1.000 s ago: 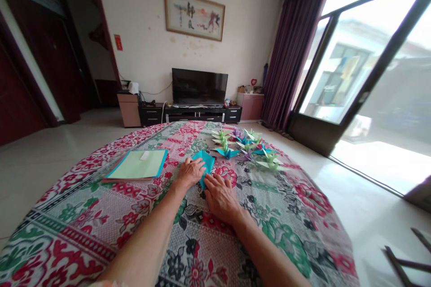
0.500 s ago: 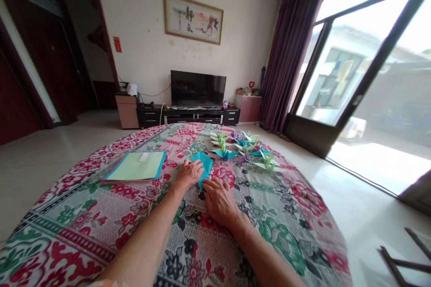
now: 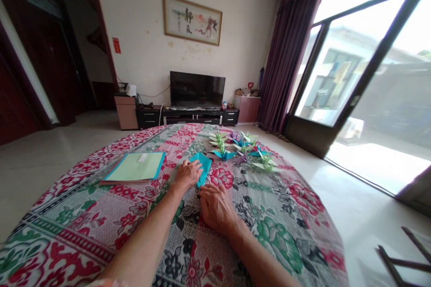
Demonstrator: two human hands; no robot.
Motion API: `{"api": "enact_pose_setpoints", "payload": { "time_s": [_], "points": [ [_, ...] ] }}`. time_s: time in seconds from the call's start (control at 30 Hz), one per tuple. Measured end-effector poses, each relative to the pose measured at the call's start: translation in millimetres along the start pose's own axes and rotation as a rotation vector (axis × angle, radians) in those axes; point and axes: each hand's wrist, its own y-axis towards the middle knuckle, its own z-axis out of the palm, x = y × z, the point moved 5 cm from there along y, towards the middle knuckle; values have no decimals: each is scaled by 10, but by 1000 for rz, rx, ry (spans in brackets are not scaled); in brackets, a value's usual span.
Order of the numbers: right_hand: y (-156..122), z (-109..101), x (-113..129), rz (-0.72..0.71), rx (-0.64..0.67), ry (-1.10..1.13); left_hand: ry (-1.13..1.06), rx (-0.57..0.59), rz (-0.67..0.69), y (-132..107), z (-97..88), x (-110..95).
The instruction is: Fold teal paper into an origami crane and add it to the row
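A blue sheet of origami paper (image 3: 204, 164), folded to a kite-like shape, lies on the patterned tablecloth with its narrow tip towards me. My left hand (image 3: 189, 174) holds its left side down with bent fingers. At the near tip, my right hand (image 3: 217, 204) has its fingers curled together against the paper; its thumb and the exact grip are partly hidden. Beyond and to the right stand several folded paper cranes, among them a blue crane (image 3: 224, 154), a green crane (image 3: 267, 163) and a purple crane (image 3: 243, 157).
Left of my hands lies a stack of paper sheets (image 3: 136, 168), pale green over blue, with a small white piece (image 3: 142, 158) on top. The round table's cloth (image 3: 279, 242) curves away at the right. Beyond are a television (image 3: 197, 89) and a glass door (image 3: 350, 67).
My right hand has slid slightly towards me along the paper's near tip, and its fingers are more curled. My left hand stays on the paper.
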Motion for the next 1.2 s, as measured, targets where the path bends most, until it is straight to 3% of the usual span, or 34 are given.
{"api": "enact_pose_setpoints", "payload": {
  "time_s": [0.23,0.43,0.53,0.87,1.1,1.2],
  "points": [
    [95,-32,-258,113,-216,92,8,-26,26,1,21,16],
    [235,54,-287,52,13,-17,-1,-30,28,5,21,25],
    [211,67,-243,38,67,-60,-12,-36,14,0,11,23],
    [85,16,-82,30,52,-30,-11,-25,0,4,6,13],
    [315,10,-322,125,-102,3,6,-6,20,-12,-22,-7],
    [436,125,-443,136,-27,-41,2,-22,20,-20,-29,-3]
  ]
}}
